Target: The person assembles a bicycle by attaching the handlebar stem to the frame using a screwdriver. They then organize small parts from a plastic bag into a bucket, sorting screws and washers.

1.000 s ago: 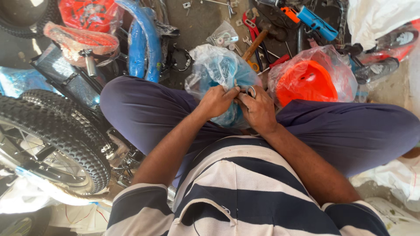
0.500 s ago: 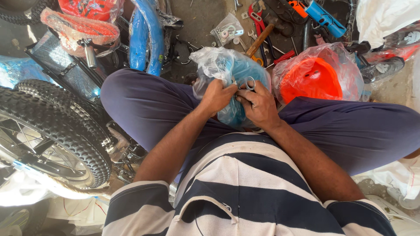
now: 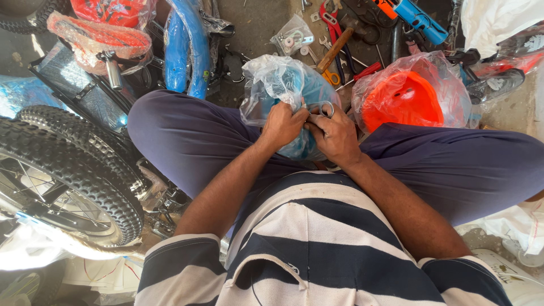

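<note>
One blue part wrapped in clear plastic (image 3: 283, 85) sits in the person's lap, between the two thighs and just in front of the striped shirt. Both hands work on it together. The left hand (image 3: 282, 124) pinches the plastic at the wrap's near side, fingers curled tight on the film. The right hand (image 3: 334, 133) touches it from the right and grips a pair of metal scissors (image 3: 320, 107), whose loops show above the knuckles.

Just right of the wrap lies one orange helmet in a clear bag (image 3: 405, 99), touching the right thigh. On the floor beyond are one wooden-handled hammer (image 3: 334, 51), one red wrench (image 3: 330, 14), and one small bag of fittings (image 3: 292, 37). One knobby bicycle tyre (image 3: 73, 170) stands at the left, with one blue mudguard (image 3: 187, 51) above it.

Against the earlier frames, the wrap stays in the lap and both hands remain on it; the hands have shifted only slightly, and the scissor loops now show more clearly.
</note>
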